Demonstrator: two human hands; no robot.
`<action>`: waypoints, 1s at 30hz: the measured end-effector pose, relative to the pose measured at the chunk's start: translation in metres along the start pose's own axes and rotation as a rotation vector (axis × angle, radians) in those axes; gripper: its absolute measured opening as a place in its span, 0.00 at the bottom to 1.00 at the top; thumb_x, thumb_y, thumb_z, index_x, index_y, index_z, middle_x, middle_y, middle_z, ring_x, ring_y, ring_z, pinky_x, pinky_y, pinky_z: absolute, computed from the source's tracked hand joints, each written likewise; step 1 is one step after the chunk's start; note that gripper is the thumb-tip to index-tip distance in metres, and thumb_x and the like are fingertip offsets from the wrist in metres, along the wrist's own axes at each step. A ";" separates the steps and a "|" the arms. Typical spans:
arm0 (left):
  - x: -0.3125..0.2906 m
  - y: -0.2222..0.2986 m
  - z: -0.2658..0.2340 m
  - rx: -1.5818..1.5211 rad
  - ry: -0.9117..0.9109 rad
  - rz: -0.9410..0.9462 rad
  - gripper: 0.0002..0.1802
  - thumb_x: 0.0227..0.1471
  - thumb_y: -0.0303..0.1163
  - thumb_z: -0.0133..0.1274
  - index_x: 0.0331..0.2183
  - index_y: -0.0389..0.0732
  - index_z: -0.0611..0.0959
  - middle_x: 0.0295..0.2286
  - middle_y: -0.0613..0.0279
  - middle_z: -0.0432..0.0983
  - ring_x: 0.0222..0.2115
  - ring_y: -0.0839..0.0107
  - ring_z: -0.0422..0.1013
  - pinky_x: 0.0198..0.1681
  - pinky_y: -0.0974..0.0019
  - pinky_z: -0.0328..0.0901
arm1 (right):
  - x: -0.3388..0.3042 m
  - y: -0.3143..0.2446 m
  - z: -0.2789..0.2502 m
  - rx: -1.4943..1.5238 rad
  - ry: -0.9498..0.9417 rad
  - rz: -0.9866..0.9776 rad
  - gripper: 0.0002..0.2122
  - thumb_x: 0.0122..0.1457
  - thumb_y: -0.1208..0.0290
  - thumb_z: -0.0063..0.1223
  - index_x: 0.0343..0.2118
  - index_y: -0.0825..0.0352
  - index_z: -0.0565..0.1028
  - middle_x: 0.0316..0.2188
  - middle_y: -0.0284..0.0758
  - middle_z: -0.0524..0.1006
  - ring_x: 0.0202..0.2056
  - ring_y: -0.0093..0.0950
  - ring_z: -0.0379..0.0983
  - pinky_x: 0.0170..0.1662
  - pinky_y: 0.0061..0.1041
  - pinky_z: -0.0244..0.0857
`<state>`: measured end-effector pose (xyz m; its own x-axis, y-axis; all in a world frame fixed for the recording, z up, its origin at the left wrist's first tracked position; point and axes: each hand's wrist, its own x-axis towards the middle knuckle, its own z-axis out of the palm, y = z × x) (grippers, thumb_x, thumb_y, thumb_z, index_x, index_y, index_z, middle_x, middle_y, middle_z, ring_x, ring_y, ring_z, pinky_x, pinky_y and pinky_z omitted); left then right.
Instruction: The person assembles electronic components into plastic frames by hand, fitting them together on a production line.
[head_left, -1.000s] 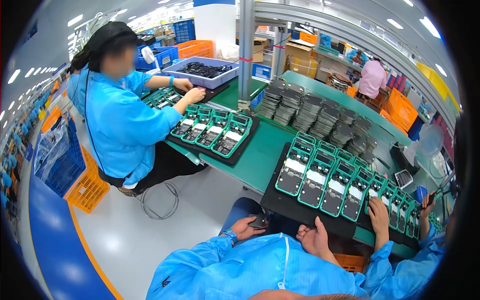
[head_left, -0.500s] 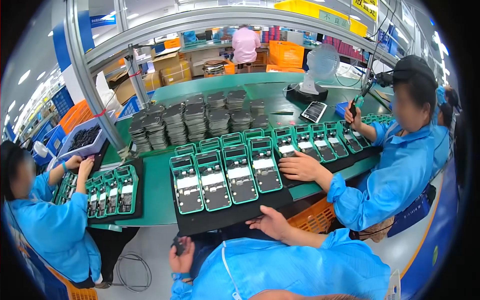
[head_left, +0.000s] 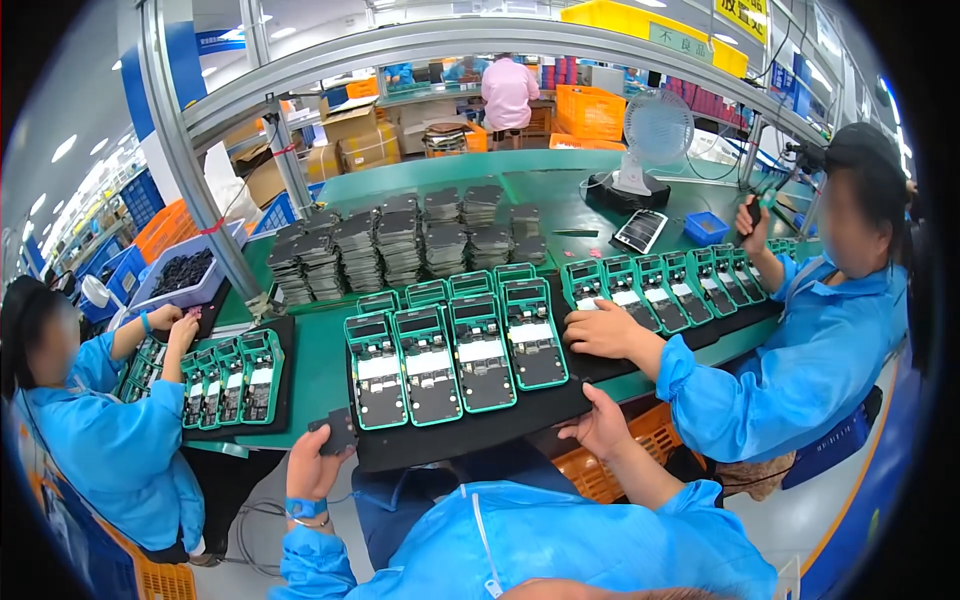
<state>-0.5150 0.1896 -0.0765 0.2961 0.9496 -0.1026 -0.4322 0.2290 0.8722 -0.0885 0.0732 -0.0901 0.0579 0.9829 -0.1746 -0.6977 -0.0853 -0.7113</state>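
Observation:
My left hand (head_left: 313,466) is closed on a small dark flat plate (head_left: 341,428), at the front left corner of the black mat (head_left: 450,440). My right hand (head_left: 604,428) is beside the mat's front right edge, its thumb apart from its fingers and nothing visible in it. On the mat stand two rows of green-rimmed device housings (head_left: 430,370), the front ones showing dark boards with a white strip across the middle. Behind them, several stacks of dark flat plates (head_left: 395,240) cover part of the green table.
On the right a co-worker in blue holds a tool (head_left: 762,203) over another row of green housings (head_left: 690,290); their other hand (head_left: 602,330) is near my mat. A co-worker at left handles parts beside more housings (head_left: 262,378). A fan (head_left: 656,135) and blue tray (head_left: 706,228) stand behind.
My left hand has come up from below the table edge to the mat's corner, with the dark plate now plainly visible. My right hand has moved rightward and slightly up.

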 end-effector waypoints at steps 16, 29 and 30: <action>0.039 0.009 0.037 -0.155 0.088 0.045 0.17 0.54 0.28 0.46 0.45 0.31 0.72 0.44 0.54 0.71 0.46 0.63 0.66 0.54 0.64 0.57 | 0.014 -0.025 0.021 -0.361 -0.111 -0.015 0.25 0.57 0.63 0.52 0.55 0.64 0.59 0.38 0.31 0.72 0.31 0.19 0.72 0.17 0.18 0.66; -0.013 0.014 0.045 -0.077 0.250 0.268 0.16 0.53 0.29 0.47 0.42 0.27 0.75 0.41 0.54 0.73 0.44 0.65 0.68 0.52 0.65 0.59 | 0.007 -0.020 0.024 -0.402 -0.212 -0.025 0.25 0.58 0.73 0.49 0.57 0.70 0.56 0.45 0.34 0.69 0.41 0.20 0.68 0.41 0.20 0.67; -0.020 0.017 0.050 -0.047 0.246 0.283 0.16 0.53 0.29 0.47 0.41 0.27 0.76 0.41 0.54 0.74 0.43 0.66 0.68 0.51 0.65 0.59 | 0.010 -0.018 0.022 -0.392 -0.254 -0.038 0.25 0.59 0.73 0.49 0.58 0.70 0.56 0.46 0.34 0.69 0.42 0.20 0.67 0.43 0.21 0.66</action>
<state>-0.4860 0.1640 -0.0358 -0.0514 0.9984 0.0220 -0.5083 -0.0451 0.8600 -0.0911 0.0880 -0.0642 -0.1326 0.9911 -0.0057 -0.3732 -0.0553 -0.9261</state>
